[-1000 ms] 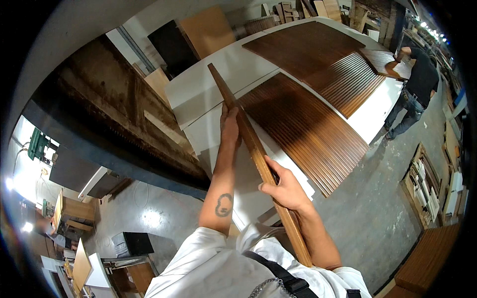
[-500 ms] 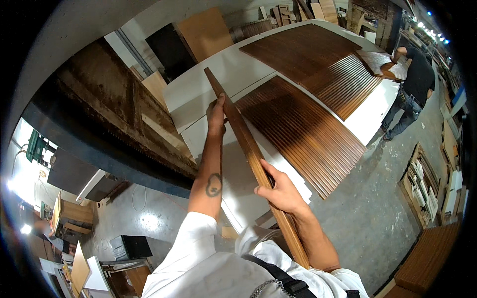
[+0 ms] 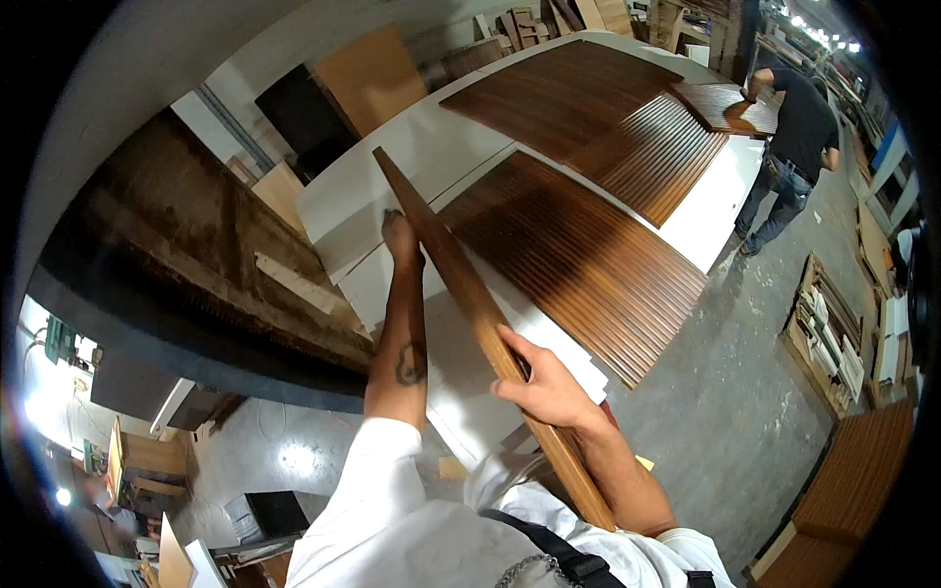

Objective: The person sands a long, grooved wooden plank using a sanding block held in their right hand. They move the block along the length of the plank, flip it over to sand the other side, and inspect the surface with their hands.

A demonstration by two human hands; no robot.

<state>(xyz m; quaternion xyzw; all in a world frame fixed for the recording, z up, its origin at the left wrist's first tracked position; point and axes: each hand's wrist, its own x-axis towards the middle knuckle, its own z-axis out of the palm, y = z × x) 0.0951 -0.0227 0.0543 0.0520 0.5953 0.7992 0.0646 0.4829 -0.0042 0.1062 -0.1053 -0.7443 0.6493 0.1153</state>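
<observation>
Both hands carry a long, narrow brown wooden slat [image 3: 461, 294] that runs diagonally from near the person's chest up and away over a white worktable [image 3: 431, 147]. The right hand [image 3: 544, 387] is wrapped around the slat low on its length, fingers curled over its upper face and thumb beneath, a firm grasp. The left hand [image 3: 400, 240], arm stretched far forward, presses against the slat's left edge higher up; its fingers are hidden behind the wood, so whether they close around it or only steady it cannot be told. Beyond the left hand the slat's far end juts out over the white surface. Just to the right of both hands lies a large ribbed dark-brown panel [image 3: 573, 260] flat on the table, its grooves running parallel to its long side. Farther ahead and to the right of it sit a second ribbed panel [image 3: 652, 152] and a smooth brown panel [image 3: 559, 93]. At the table's far right corner another person [image 3: 789, 147] in a dark shirt and jeans bends over a smaller brown board [image 3: 720, 106]. Left of the left hand, a dark, rough timber surface [image 3: 196, 245] slopes away. Below the right hand is grey concrete floor [image 3: 725, 412], with stacked boards [image 3: 828, 328] beyond it.
</observation>
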